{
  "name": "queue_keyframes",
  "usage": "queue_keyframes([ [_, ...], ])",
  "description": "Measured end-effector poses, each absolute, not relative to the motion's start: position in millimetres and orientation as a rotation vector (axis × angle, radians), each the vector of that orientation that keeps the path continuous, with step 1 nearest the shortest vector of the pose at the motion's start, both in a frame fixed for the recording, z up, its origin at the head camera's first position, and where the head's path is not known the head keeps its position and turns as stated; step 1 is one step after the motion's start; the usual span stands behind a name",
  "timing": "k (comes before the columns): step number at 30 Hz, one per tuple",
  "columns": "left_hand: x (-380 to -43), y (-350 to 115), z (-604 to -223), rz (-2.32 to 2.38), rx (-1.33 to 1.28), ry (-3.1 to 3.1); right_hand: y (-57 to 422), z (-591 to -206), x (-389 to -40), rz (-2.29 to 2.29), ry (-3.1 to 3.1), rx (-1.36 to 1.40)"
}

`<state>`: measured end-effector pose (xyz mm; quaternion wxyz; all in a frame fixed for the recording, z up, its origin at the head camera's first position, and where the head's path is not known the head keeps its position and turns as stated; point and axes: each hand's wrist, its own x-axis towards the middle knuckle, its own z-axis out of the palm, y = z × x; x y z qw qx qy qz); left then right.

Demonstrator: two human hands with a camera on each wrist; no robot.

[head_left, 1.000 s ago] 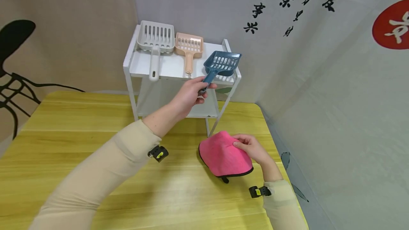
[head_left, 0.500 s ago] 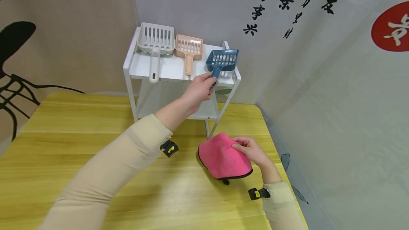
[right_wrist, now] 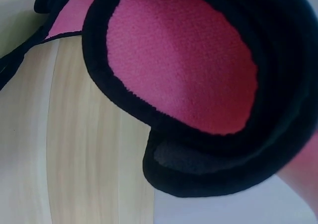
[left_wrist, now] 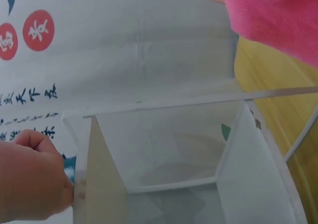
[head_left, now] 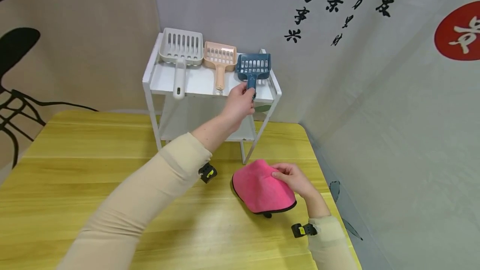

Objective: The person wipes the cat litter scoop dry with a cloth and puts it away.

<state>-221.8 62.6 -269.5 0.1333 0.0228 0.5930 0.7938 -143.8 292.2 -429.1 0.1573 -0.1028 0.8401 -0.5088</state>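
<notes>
My left hand [head_left: 238, 105] grips the handle of a dark blue slotted litter scoop [head_left: 255, 63], its head at the right end of the white rack's top shelf. Whether the head touches the shelf is hard to tell. To its left lie a peach litter scoop [head_left: 220, 55] and a larger pale grey litter scoop [head_left: 181, 49]. Lower right, my right hand [head_left: 296, 178] pinches a pink cloth [head_left: 264, 188] with black edging, held above the table. Up close in the right wrist view, black trim [right_wrist: 119, 97] rings the pink cloth [right_wrist: 179, 60].
The white two-tier rack [head_left: 165, 79] stands at the back of the yellow wooden table [head_left: 93, 170]. Behind and to the right hang pale wall sheets [head_left: 375, 95] with black characters and a red disc. The table's right edge runs close beside my right arm.
My left hand has swung the blue scoop slightly left and straightened it, so its handle now points forward over the shelf's edge. The right hand and pink cloth have barely moved.
</notes>
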Motion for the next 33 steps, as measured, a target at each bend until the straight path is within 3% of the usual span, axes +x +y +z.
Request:
queue_keyframes([
  [14, -217, 66, -264, 2.159, 0.111, 1.892, 294, -431, -142, -1.445, 2.414, -0.29],
  [24, -215, 65, -270, 1.91, 0.198, 2.417, 294, -431, -142, -1.449, 2.411, -0.3],
  [33, -225, 63, -276, 2.078, 0.133, 2.343, 294, -430, -141, -1.45, 2.41, -0.276],
])
